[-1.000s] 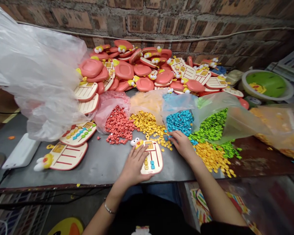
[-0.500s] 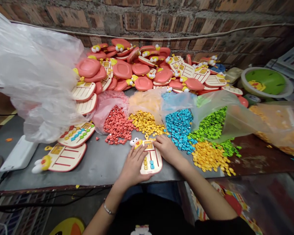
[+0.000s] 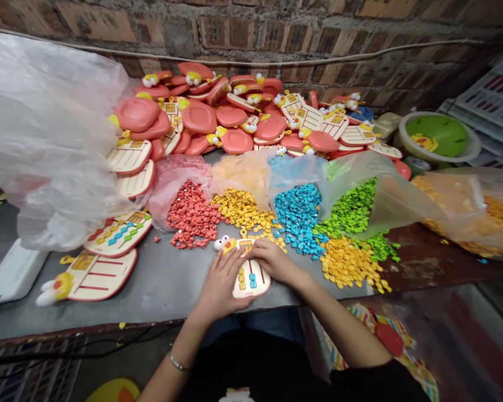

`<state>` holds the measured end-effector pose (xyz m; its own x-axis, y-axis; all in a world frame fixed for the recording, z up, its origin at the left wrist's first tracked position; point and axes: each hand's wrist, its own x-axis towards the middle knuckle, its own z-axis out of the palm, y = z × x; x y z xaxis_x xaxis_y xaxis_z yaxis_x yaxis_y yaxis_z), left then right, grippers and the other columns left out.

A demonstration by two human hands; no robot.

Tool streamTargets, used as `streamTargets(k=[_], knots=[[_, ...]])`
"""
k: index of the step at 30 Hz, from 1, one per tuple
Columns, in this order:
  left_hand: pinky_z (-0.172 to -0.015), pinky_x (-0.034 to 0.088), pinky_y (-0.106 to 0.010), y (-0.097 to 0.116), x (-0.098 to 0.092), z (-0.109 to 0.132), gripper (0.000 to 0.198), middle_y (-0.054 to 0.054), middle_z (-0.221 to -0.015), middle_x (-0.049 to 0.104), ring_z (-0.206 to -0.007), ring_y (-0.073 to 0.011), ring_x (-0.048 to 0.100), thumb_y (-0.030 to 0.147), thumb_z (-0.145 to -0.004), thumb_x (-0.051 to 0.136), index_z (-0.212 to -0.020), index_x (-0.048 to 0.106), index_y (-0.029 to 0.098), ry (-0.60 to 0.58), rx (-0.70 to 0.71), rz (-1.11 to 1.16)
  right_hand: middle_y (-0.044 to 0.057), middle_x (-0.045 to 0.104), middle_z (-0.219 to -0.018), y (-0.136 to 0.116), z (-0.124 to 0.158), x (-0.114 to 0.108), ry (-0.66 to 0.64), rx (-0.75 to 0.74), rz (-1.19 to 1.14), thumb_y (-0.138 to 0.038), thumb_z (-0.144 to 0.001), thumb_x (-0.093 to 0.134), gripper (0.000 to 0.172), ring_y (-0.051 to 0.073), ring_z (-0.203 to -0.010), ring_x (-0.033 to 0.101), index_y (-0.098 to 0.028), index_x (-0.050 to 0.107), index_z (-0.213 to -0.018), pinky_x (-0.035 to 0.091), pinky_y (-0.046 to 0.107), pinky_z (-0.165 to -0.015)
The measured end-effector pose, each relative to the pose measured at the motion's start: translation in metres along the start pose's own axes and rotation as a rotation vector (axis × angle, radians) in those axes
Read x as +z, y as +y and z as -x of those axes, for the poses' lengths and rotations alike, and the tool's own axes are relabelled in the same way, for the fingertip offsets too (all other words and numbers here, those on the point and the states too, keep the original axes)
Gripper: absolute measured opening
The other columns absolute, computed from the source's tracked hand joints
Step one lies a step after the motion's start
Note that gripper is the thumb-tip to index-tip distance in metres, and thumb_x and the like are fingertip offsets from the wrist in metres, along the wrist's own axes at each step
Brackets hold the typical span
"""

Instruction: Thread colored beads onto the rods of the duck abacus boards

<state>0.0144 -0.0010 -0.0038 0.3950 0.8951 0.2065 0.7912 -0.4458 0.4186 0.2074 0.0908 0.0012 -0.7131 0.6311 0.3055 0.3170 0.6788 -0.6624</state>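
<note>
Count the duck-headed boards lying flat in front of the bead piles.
3: one board under the left hand and right hand, one beaded board further left, one bare board beside it.

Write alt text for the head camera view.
A person's left hand and right hand rest on a cream duck-headed toy board on a grey worktop. Beyond them, red pieces, yellow pieces, blue pieces and green pieces spill from plastic bags. Coral-pink toy boards lie heaped against a brick wall.
</note>
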Motion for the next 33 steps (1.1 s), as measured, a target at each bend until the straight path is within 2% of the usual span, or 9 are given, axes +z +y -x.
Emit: streamTargets(k=[4, 7, 11, 13, 16, 18, 21, 27, 33], knots=[[-0.118, 0.017, -0.051, 0.000, 0.001, 0.000, 0.084, -0.015, -0.145, 0.046, -0.138, -0.0313, 0.037, 0.046, -0.066, 0.071, -0.138, 0.041, 0.014, -0.004, 0.003, 0.011, 0.006, 0.071, -0.102, -0.001, -0.001, -0.001, -0.008, 0.082, -0.140, -0.012, -0.089, 0.056, 0.024, 0.019, -0.094, 0.064, -0.021, 0.066, -0.109, 0.049, 0.033, -0.083], [-0.118, 0.018, -0.051, 0.000, 0.000, -0.001, 0.084, -0.014, -0.145, 0.047, -0.137, -0.0314, 0.038, 0.045, -0.067, 0.071, -0.139, 0.040, 0.014, -0.009, -0.008, 0.006, 0.005, 0.073, -0.095, -0.004, 0.004, -0.003, 0.009, 0.157, -0.194, -0.017, -0.086, 0.064, 0.027, 0.018, -0.083, 0.065, -0.020, 0.066, -0.113, 0.050, 0.032, -0.080], [-0.119, 0.017, -0.050, 0.001, -0.001, -0.002, 0.083, -0.013, -0.147, 0.044, -0.138, -0.0305, 0.037, 0.044, -0.069, 0.070, -0.140, 0.040, 0.016, -0.020, -0.003, 0.001, 0.004, 0.072, -0.087, -0.005, 0.013, -0.016, -0.115, 0.182, -0.346, -0.030, -0.085, 0.067, 0.027, 0.016, -0.074, 0.066, -0.020, 0.068, -0.110, 0.052, 0.028, -0.072], [-0.119, 0.016, -0.051, 0.002, -0.002, -0.002, 0.076, -0.012, -0.148, 0.043, -0.139, -0.0306, 0.035, 0.045, -0.069, 0.069, -0.137, 0.046, 0.019, -0.023, 0.006, 0.005, 0.005, 0.071, -0.089, 0.002, 0.015, -0.029, -0.033, 0.215, -0.262, -0.031, -0.089, 0.063, 0.021, 0.018, -0.079, 0.065, -0.019, 0.069, -0.106, 0.052, 0.029, -0.073], [-0.118, 0.016, -0.052, 0.001, -0.003, -0.001, 0.063, -0.010, -0.149, 0.042, -0.139, -0.0312, 0.034, 0.046, -0.070, 0.070, -0.127, 0.056, 0.023, -0.017, 0.020, 0.009, 0.009, 0.069, -0.097, 0.021, 0.013, -0.044, 0.137, 0.251, 0.108, -0.020, -0.091, 0.057, 0.015, 0.023, -0.094, 0.061, -0.018, 0.069, -0.100, 0.049, 0.037, -0.083], [-0.117, 0.018, -0.053, 0.000, -0.003, -0.001, 0.057, -0.010, -0.150, 0.041, -0.139, -0.0317, 0.034, 0.047, -0.070, 0.071, -0.122, 0.060, 0.024, -0.009, 0.025, 0.007, 0.011, 0.067, -0.097, 0.033, 0.011, -0.048, 0.099, 0.252, 0.305, -0.013, -0.089, 0.056, 0.016, 0.025, -0.096, 0.058, -0.018, 0.070, -0.094, 0.049, 0.039, -0.084], [-0.116, 0.019, -0.054, 0.000, -0.003, 0.000, 0.054, -0.010, -0.151, 0.040, -0.139, -0.0321, 0.034, 0.047, -0.071, 0.071, -0.120, 0.061, 0.025, -0.001, 0.026, 0.003, 0.010, 0.064, -0.093, 0.039, 0.009, -0.047, 0.070, 0.235, 0.342, -0.011, -0.090, 0.052, 0.017, 0.023, -0.090, 0.059, -0.018, 0.068, -0.090, 0.050, 0.037, -0.080], [-0.117, 0.018, -0.054, 0.000, -0.002, 0.001, 0.056, -0.011, -0.152, 0.038, -0.140, -0.0315, 0.032, 0.049, -0.072, 0.071, -0.121, 0.061, 0.025, -0.006, 0.034, 0.003, 0.007, 0.060, -0.093, 0.016, 0.005, -0.037, 0.327, 0.221, -0.052, -0.025, -0.091, 0.055, 0.007, 0.019, -0.085, 0.061, -0.020, 0.060, -0.090, 0.053, 0.030, -0.068], [-0.116, 0.019, -0.054, -0.001, -0.002, 0.001, 0.054, -0.011, -0.151, 0.039, -0.140, -0.0312, 0.032, 0.049, -0.074, 0.069, -0.121, 0.061, 0.024, 0.012, 0.043, 0.003, 0.006, 0.069, -0.098, 0.013, -0.002, -0.011, 0.201, 0.100, -0.010, -0.019, -0.091, 0.056, 0.008, 0.022, -0.102, 0.060, -0.021, 0.064, -0.092, 0.048, 0.043, -0.093]])
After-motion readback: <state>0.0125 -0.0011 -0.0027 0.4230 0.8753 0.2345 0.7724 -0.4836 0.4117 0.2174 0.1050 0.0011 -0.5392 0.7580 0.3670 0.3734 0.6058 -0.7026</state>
